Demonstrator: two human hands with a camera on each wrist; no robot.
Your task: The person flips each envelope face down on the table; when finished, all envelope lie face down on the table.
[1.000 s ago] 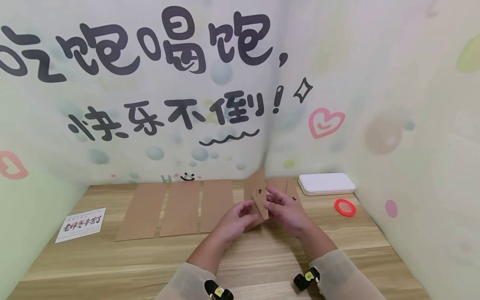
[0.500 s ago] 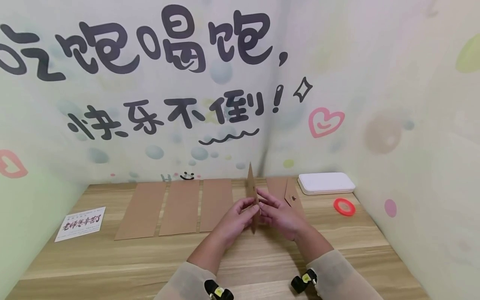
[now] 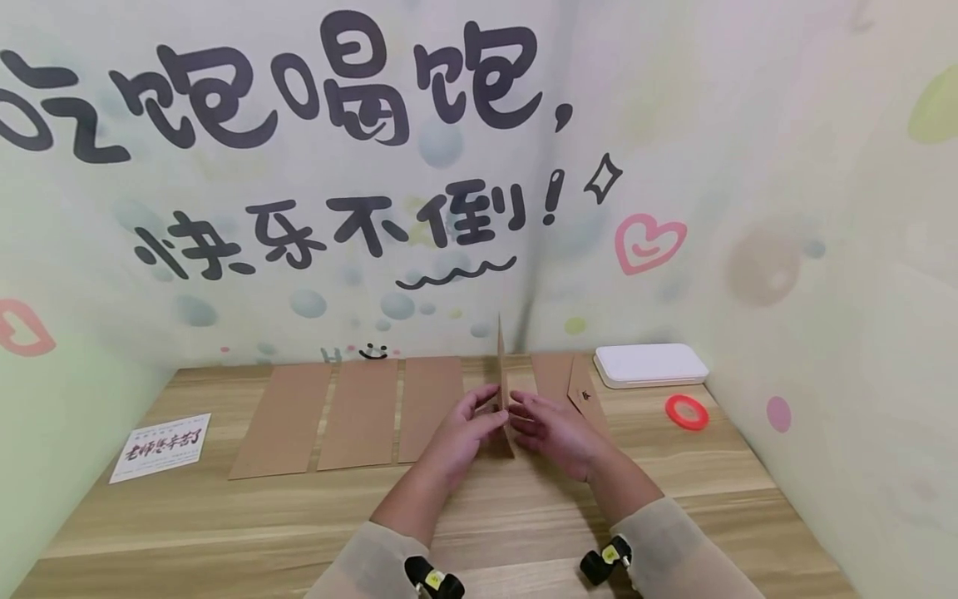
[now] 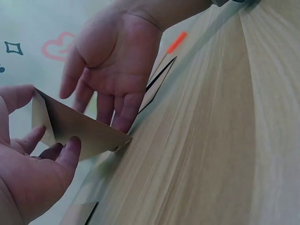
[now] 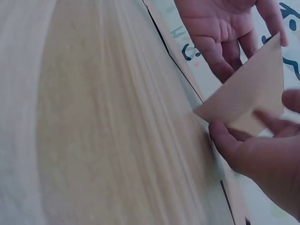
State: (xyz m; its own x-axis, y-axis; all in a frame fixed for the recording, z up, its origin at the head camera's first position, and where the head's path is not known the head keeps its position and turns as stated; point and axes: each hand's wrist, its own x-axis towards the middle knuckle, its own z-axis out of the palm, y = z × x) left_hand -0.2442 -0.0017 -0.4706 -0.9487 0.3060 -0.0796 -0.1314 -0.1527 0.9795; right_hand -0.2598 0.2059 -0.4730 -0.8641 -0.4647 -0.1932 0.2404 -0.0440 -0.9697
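Note:
A brown kraft paper envelope [image 3: 502, 366] stands nearly edge-on to the head camera, upright above the table. My left hand [image 3: 456, 441] holds it from the left. In the left wrist view a finger of that hand is at the top corner of the envelope [image 4: 79, 129], with its thumb before the near face. My right hand [image 3: 557, 433] is on the other side, its fingers extended close to the paper. In the right wrist view the right fingers blur before the envelope [image 5: 248, 98], and the right thumb is by its lower edge.
Several brown envelopes [image 3: 359, 416] lie flat in a row at the back of the wooden table [image 3: 284, 532]. Another envelope [image 3: 554, 374] lies right of the hands. Beyond it are a white case [image 3: 651, 366] and a red tape roll [image 3: 686, 413]. A printed card [image 3: 160, 448] lies far left.
The held envelope has turned from showing its flap and printed face to standing almost edge-on. Both hands have stayed near the same spot, the right fingers loosening and straightening beside it.

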